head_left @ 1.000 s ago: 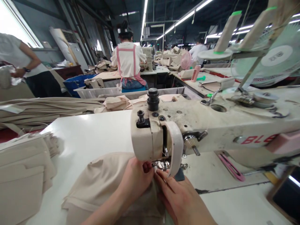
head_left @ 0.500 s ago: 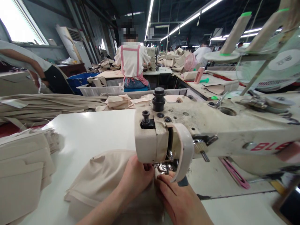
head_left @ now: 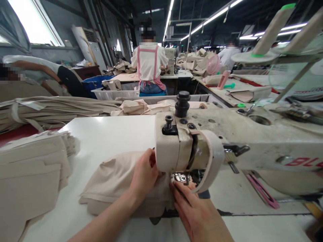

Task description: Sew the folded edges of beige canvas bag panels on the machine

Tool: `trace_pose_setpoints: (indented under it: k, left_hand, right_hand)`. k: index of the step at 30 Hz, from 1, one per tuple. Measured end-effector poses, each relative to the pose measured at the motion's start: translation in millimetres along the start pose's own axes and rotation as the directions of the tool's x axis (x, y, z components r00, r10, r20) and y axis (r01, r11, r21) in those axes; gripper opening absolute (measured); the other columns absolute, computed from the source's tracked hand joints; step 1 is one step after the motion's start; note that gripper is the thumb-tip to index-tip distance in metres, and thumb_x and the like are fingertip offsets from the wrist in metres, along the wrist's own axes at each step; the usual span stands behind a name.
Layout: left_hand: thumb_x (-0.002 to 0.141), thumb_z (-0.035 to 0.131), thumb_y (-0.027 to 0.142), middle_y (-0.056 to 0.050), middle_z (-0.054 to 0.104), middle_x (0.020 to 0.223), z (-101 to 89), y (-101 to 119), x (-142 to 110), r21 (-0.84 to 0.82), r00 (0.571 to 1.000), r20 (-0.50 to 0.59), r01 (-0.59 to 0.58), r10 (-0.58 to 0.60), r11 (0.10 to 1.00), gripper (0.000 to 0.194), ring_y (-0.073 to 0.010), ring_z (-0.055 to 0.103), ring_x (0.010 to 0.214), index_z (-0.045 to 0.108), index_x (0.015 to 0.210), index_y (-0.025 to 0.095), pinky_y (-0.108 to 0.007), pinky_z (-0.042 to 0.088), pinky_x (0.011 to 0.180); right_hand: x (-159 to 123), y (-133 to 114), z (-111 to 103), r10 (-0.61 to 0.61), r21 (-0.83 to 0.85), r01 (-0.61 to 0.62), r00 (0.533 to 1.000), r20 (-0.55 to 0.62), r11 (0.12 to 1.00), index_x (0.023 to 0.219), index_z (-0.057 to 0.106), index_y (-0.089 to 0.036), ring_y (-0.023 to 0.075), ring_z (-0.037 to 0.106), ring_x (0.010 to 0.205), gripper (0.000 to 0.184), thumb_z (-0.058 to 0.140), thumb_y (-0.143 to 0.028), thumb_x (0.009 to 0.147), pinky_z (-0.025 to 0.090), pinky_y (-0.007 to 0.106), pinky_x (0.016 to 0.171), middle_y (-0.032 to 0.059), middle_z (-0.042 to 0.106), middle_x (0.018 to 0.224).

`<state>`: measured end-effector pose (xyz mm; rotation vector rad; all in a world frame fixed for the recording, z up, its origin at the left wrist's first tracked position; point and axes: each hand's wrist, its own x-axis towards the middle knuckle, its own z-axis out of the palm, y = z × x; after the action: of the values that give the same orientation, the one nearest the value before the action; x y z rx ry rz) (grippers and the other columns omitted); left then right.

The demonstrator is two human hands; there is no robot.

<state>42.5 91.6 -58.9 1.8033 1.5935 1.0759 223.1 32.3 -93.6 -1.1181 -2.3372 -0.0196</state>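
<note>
A folded beige fabric piece lies on the white table, its right end under the head of a cream sewing machine. My left hand rests on the fabric beside the machine head, fingers curled against the cloth. My right hand lies flat on the fabric just in front of the presser foot, fingers stretched toward the needle.
A stack of beige cut pieces sits at the left. Long beige strips and bundles lie behind the table. A person in a pink apron sits ahead at another machine; another person bends at the left. Thread cones stand at the right.
The view has shifted so the machine and fabric sit further right. My left hand has slid up the fabric beside the machine head; my right hand stays by the presser foot.
</note>
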Motion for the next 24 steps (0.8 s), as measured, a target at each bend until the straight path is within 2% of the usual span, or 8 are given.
trace_pose_setpoints:
  k: [2,6,7,10,12,17,20,24]
  left_hand:
    - [0.074,0.065,0.030,-0.008,0.068,0.086,-6.4,-3.1,-16.5,0.061,0.978,0.128,-0.173,0.164,0.983,0.012,-0.0259,0.058,0.084,0.068,0.081,0.020,-0.040,0.047,0.080]
    - [0.085,0.060,0.022,-0.006,0.067,0.092,-14.8,-5.1,-42.1,0.071,0.780,0.456,-0.511,0.428,0.857,0.014,-0.0225,0.058,0.089,0.067,0.097,0.022,-0.033,0.046,0.080]
    - [0.090,0.053,0.019,-0.006,0.066,0.088,-15.4,-5.0,-44.2,0.065,0.775,0.455,-0.520,0.439,0.852,0.015,-0.0205,0.058,0.085,0.067,0.095,0.020,-0.031,0.047,0.076]
    - [0.095,0.044,0.020,-0.005,0.061,0.076,-15.0,-3.9,-43.7,0.034,0.874,0.357,-0.366,0.330,0.930,0.026,-0.0163,0.056,0.071,0.066,0.081,0.016,-0.025,0.045,0.065]
    - [0.095,0.046,0.021,-0.005,0.060,0.077,-13.3,-3.3,-42.8,-0.008,0.899,0.336,-0.295,0.281,0.955,0.024,-0.0153,0.056,0.070,0.067,0.082,0.016,-0.024,0.045,0.063]
    - [0.092,0.050,0.014,-0.005,0.065,0.080,-5.2,-4.7,-47.7,-0.035,0.804,0.327,-0.516,0.497,0.856,0.019,-0.0175,0.055,0.077,0.068,0.086,0.016,-0.027,0.046,0.070]
    - [0.092,0.051,0.014,-0.005,0.065,0.079,-0.9,-7.4,-48.2,-0.042,0.812,0.304,-0.511,0.498,0.859,0.019,-0.0174,0.055,0.077,0.067,0.083,0.016,-0.028,0.046,0.071]
    - [0.091,0.053,0.015,-0.004,0.067,0.084,0.1,-10.7,-37.7,-0.034,0.821,0.300,-0.499,0.485,0.866,0.016,-0.0171,0.058,0.079,0.068,0.086,0.019,-0.028,0.046,0.072]
  right_hand:
    - [-2.6,-0.5,-5.5,0.012,0.113,-0.015,1.000,0.027,0.994,0.125,0.054,-0.013,0.0276,0.060,0.111,0.038,0.042,-0.006,0.090,0.056,0.040,0.090,0.0130,0.064,0.124]
    - [-12.9,-3.7,-17.0,0.114,0.266,-0.129,0.991,0.070,0.955,0.107,0.058,-0.020,0.0200,0.062,0.105,0.027,0.042,-0.007,0.090,0.056,0.033,0.090,0.0086,0.067,0.108]
    - [-15.2,-5.3,-18.5,0.122,0.267,-0.136,0.990,0.067,0.954,0.105,0.058,-0.020,0.0201,0.063,0.103,0.025,0.044,-0.007,0.090,0.056,0.033,0.090,0.0087,0.067,0.106]
    - [-17.2,-10.4,-18.1,0.060,0.207,-0.063,0.998,0.021,0.976,0.114,0.058,-0.015,0.0245,0.063,0.100,0.031,0.046,-0.008,0.087,0.058,0.039,0.087,0.0117,0.067,0.108]
    - [-15.1,-12.8,-15.1,0.005,0.135,0.002,0.999,-0.054,0.991,0.116,0.060,-0.012,0.0284,0.064,0.095,0.034,0.042,-0.008,0.087,0.059,0.045,0.082,0.0138,0.068,0.106]
    - [-13.3,-12.0,-1.9,-0.050,0.091,0.060,0.993,-0.104,0.994,0.105,0.066,-0.012,0.0272,0.065,0.089,0.033,0.034,-0.013,0.095,0.060,0.043,0.078,0.0145,0.070,0.099]
    - [-16.0,-9.1,4.7,-0.044,0.090,0.063,0.979,-0.197,0.994,0.106,0.066,-0.014,0.0274,0.064,0.086,0.037,0.030,-0.015,0.097,0.060,0.044,0.073,0.0146,0.069,0.098]
    - [-10.6,-3.4,-5.2,-0.067,0.098,0.069,0.998,-0.015,0.993,0.115,0.063,-0.012,0.0291,0.064,0.094,0.040,0.037,-0.003,0.086,0.060,0.044,0.076,0.0150,0.067,0.112]
